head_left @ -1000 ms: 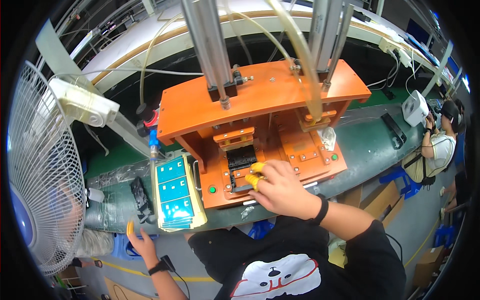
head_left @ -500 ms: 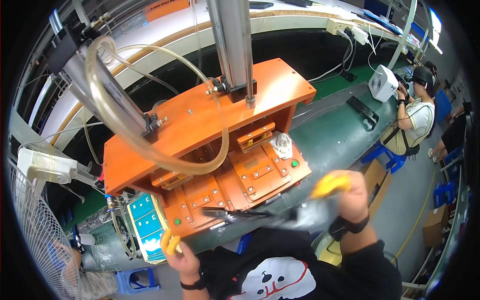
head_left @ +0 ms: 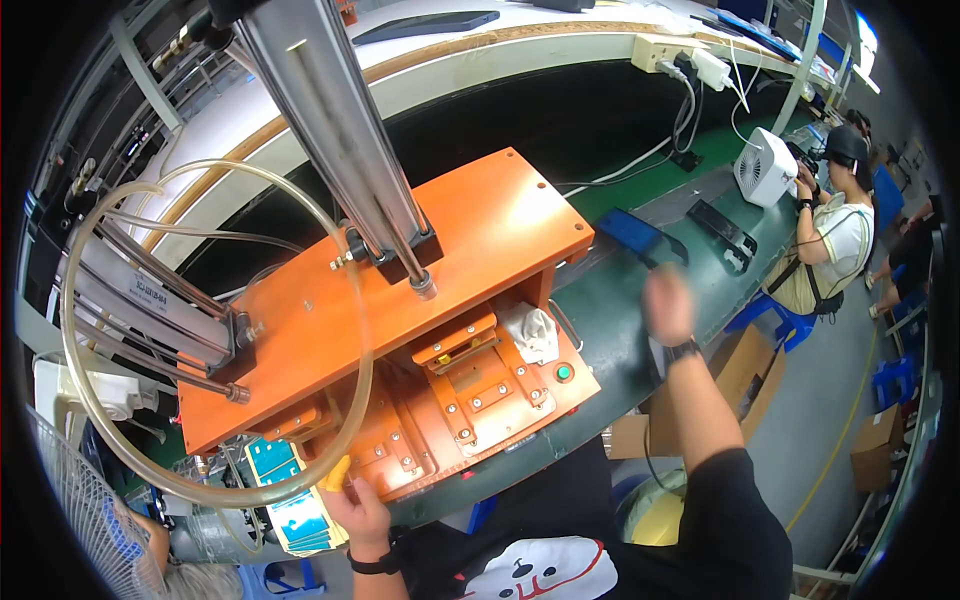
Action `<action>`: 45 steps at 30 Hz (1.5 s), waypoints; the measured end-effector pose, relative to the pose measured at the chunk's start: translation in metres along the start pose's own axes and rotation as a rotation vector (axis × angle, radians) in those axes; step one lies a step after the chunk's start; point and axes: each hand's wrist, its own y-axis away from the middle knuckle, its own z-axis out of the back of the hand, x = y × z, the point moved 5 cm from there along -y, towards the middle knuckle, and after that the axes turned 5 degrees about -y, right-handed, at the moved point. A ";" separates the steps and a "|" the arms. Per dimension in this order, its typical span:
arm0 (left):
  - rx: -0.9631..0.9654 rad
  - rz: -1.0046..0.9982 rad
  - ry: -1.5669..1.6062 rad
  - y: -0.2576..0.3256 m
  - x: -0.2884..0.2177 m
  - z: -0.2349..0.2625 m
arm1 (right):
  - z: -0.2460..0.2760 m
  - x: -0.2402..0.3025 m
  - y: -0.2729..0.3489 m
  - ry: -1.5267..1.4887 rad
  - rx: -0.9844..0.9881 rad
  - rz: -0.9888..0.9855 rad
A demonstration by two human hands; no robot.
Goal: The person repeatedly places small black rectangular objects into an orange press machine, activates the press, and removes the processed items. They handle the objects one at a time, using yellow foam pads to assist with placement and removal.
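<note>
My left hand (head_left: 362, 515), with yellow covers on its fingertips, is at the front left corner of an orange press (head_left: 480, 225). Its finger and thumb are apart, with nothing seen between them, close to a stack of blue-and-cream sheets (head_left: 300, 520). Out over the green bench (head_left: 610, 330) to the right is my right hand (head_left: 670, 310), smeared by motion, so its fingers cannot be made out. Just beyond it lies a flat black part with a blue face (head_left: 630, 232). A similar black part (head_left: 722, 232) rests farther right.
A clear hose (head_left: 345, 430) loops in front of the press, below its metal cylinders (head_left: 330, 110). A crumpled white cloth (head_left: 533, 333) sits by a green button (head_left: 564, 372). At the right are a white fan (head_left: 765, 168), a seated person (head_left: 835, 215) and a cardboard box (head_left: 735, 385).
My right hand has moved forward and right over the bench. The long dark thing before the press is gone from there; a blue-faced black part now lies on the bench. The view has shifted.
</note>
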 end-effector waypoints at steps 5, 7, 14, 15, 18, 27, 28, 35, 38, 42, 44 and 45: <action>-0.035 0.003 -0.105 0.002 -0.003 0.003 | -0.127 -0.078 -0.073 0.505 0.054 -0.272; -0.064 -0.020 -0.087 0.000 -0.001 0.001 | -0.162 -0.096 -0.096 1.054 0.219 -0.090; -0.076 -0.081 -0.106 -0.003 -0.002 0.000 | -0.211 -0.183 -0.062 1.255 1.035 0.547; -0.072 -0.089 -0.089 -0.006 -0.001 -0.002 | -0.209 -0.181 -0.067 1.200 1.050 0.571; -0.097 -0.054 -0.102 0.006 0.006 0.008 | -0.236 -0.159 -0.032 1.158 0.988 0.347; -0.123 -0.120 -0.021 0.004 -0.004 0.006 | -0.046 0.021 0.025 0.066 0.281 -0.217; -0.118 -0.136 -0.020 0.004 -0.004 0.007 | -0.023 0.025 0.034 0.050 0.243 -0.188; -0.143 0.040 0.422 0.013 0.019 0.022 | 0.061 0.024 0.050 0.610 -0.091 -0.247; -0.257 0.153 0.372 0.032 0.021 0.065 | 0.021 0.044 0.060 1.483 -0.051 0.025; -0.344 0.367 0.003 0.077 0.075 0.126 | 0.013 0.066 0.047 1.437 0.038 0.325; -0.219 0.261 -0.273 0.079 0.087 0.143 | -0.001 0.066 0.061 1.229 0.156 0.429; -0.149 0.210 -0.419 0.080 0.091 0.146 | -0.018 0.056 0.078 1.139 0.224 0.476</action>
